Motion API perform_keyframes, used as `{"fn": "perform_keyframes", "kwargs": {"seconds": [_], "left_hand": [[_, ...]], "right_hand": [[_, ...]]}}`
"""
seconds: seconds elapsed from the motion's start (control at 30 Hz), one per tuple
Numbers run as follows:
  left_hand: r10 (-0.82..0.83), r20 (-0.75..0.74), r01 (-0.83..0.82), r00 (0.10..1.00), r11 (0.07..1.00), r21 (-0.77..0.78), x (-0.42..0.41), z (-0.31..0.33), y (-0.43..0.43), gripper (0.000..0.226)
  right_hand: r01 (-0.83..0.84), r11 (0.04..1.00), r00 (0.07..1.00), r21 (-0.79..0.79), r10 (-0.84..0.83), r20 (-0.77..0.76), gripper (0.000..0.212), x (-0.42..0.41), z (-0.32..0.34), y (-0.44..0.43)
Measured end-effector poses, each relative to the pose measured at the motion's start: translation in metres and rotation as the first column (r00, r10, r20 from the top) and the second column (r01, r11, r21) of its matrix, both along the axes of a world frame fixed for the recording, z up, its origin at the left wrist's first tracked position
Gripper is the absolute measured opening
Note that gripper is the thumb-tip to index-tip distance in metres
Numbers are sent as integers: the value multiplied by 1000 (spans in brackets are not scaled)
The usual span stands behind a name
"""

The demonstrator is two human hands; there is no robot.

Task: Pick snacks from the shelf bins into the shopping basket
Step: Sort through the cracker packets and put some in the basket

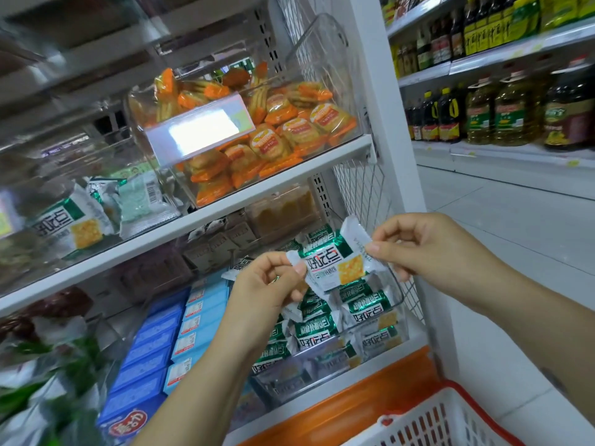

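Head view, packet: the green-and-white snack packet (335,265) hangs in the air between both hands. It is in front of the right end of the lower shelf (325,397) and above the clear bin (401,296) of matching packets.
Basket: the shopping basket (450,416) shows its red rim at the lower right, well below the packet and not under it.
Risk, slip: only the thin crimped ends are gripped. When one hand lets go, the slick wrapper could slide free and drop back into the bin.
Risk, aim: a release from here would probably miss the basket and land on the shelf edge or the floor.
Risk, crush: a hard squeeze may break the crackers inside.
Left hand (267,284): the fingers are curled, with thumb and forefinger pinched together on the packet's left end. Something green glints in the palm, and I cannot tell whether it is a second packet.
Right hand (415,246): thumb and fingers are closed on the right end, and the other fingers are curled in.
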State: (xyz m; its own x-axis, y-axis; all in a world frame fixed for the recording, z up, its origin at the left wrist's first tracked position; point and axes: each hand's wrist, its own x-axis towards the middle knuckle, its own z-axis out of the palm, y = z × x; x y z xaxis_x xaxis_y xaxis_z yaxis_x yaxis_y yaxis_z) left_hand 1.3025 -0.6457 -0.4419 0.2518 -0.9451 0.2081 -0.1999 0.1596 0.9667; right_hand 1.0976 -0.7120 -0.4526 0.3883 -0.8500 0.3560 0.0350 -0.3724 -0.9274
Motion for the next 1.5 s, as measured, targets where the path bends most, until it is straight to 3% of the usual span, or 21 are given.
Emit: {"fn": "perform_keyframes", "kwargs": {"seconds": [0.17, 0.2, 0.27, 0.37, 0.67, 0.77, 0.9, 0.97, 1.07, 1.13, 1.2, 1.27, 1.33, 1.4, 1.43, 1.5], "left_hand": [[-58, -214, 66, 975, 997, 30, 1, 3, 4, 22], [-64, -234, 77, 970, 996, 45, 0, 2, 4, 21], [-65, -257, 81, 964, 995, 53, -3, 2, 4, 11], [-15, -285, 32, 958, 998, 54, -4, -2, 1, 29], [-113, -306, 139, 945, 988, 64, -15, 1, 7, 26], [-101, -299, 131, 949, 988, 81, -17, 4, 9, 25], [-54, -364, 101, 930, 988, 113, -17, 10, 8, 25], [-29, -471, 114, 882, 982, 152, -15, 12, 6, 28], [2, -694, 167, 720, 970, 176, -17, 19, 1, 24], [18, -775, 177, 632, 970, 167, -21, 23, -5, 22], [5, -784, 188, 621, 970, 155, -25, 24, -12, 22], [-27, -732, 200, 681, 968, 151, -31, 27, -17, 21], [-47, -577, 165, 815, 974, 153, -31, 26, -22, 20], [-44, -265, 83, 963, 987, 138, -27, 24, -24, 17], [-39, -84, 50, 996, 991, 123, -23, 24, -24, 16], [-52, 266, 30, 962, 996, 88, -18, 25, -21, 21]], "right_hand": [[-33, 998, 997, 58, 28, 77, 26, 1, 4, 1], [-19, 998, 997, 56, 15, 75, 21, 1, 3, 0], [19, 998, 996, 54, -23, 88, 8, 4, 2, 1], [75, 995, 983, 70, -86, 162, 20, 8, -1, 1], [61, 975, 948, 213, -124, 294, 27, 8, -13, -10], [64, 967, 953, 246, -132, 273, 26, 10, -16, -12], [27, 986, 987, 164, -52, 150, 18, 5, -9, -9], [-80, 991, 995, 107, 73, 63, 23, 2, -2, -4], [-173, 985, 984, -6, 172, -55, 34, 3, 6, 4], [-105, 990, 994, -94, 101, -51, 35, 5, 7, 5], [40, 988, 999, -147, -39, 13, 32, 5, 6, 2], [150, 978, 988, -143, -144, 49, 22, 1, 3, -3], [222, 964, 975, -145, -224, 7, 15, -3, 1, -6], [266, 951, 961, -155, -273, -30, 15, -4, -3, -8], [283, 947, 956, -155, -292, -37, 16, -3, -5, -9], [310, 938, 946, -153, -321, -51, 18, 0, -9, -10]]}}
